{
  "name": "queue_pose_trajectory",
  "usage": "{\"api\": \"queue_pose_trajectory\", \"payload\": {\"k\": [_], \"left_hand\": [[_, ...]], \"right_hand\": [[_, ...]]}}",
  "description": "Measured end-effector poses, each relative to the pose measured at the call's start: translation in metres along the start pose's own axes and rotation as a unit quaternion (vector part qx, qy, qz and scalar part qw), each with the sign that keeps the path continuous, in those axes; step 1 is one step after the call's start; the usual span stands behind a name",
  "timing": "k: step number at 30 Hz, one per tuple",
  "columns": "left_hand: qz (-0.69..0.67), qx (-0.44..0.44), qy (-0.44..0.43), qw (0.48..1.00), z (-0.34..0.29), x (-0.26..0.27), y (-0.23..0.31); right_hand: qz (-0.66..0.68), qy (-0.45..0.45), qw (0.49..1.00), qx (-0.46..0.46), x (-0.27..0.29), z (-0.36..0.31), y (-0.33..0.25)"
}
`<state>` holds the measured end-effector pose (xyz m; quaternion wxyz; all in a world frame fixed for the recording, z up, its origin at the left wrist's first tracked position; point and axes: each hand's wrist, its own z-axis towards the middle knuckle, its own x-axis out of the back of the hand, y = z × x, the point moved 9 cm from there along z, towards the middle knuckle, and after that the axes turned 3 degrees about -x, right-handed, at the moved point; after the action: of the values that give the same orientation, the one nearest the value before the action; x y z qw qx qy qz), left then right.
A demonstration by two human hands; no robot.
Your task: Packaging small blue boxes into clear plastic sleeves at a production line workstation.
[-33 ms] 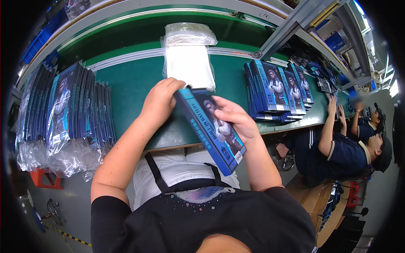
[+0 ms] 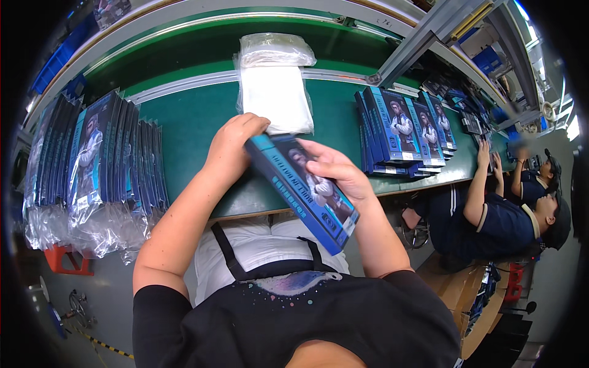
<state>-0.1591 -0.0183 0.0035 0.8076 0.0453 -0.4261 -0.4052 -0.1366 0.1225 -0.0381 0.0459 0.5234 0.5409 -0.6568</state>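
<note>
Both hands (image 2: 236, 144) (image 2: 334, 168) grip glossy (flat, rectangular) blue box (image 2: 304, 190).

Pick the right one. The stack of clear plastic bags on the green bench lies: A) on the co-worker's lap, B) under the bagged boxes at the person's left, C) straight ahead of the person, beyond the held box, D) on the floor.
C: the plastic bags lie on the green bench just past the blue box held by the left hand and the right hand.

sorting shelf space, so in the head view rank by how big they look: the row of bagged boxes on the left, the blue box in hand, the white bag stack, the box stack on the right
1. row of bagged boxes
2. blue box, though it is nearest the camera, so that is unsure
3. white bag stack and box stack look alike; no ranking between them
</note>
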Motion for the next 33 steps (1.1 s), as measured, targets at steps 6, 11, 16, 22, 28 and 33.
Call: {"api": "queue_pose_trajectory", "payload": {"k": [6,11,16,22,28,33], "left_hand": [[-0.168,0.115,0.006,0.979,0.0,0.001,-0.03],[-0.311,0.376,-0.018,0.873,-0.02,-0.007,-0.055],[-0.249,0.347,-0.062,0.902,-0.013,-0.001,-0.049],[-0.096,0.214,-0.068,0.97,0.003,0.015,-0.021],[-0.024,0.03,-0.067,0.997,0.0,0.02,0.016],[-0.376,0.356,-0.039,0.855,-0.026,0.006,-0.026]], "right_hand": [[-0.049,0.067,0.996,-0.014,0.005,0.019,-0.004],[-0.122,0.092,0.988,0.006,0.008,0.008,-0.019],[-0.202,0.134,0.97,0.034,0.019,0.007,-0.029],[-0.242,0.183,0.942,0.143,0.019,0.008,-0.032],[-0.21,0.278,0.92,0.18,0.032,0.008,-0.029],[-0.172,0.26,0.929,0.199,0.016,0.001,-0.032]]}}
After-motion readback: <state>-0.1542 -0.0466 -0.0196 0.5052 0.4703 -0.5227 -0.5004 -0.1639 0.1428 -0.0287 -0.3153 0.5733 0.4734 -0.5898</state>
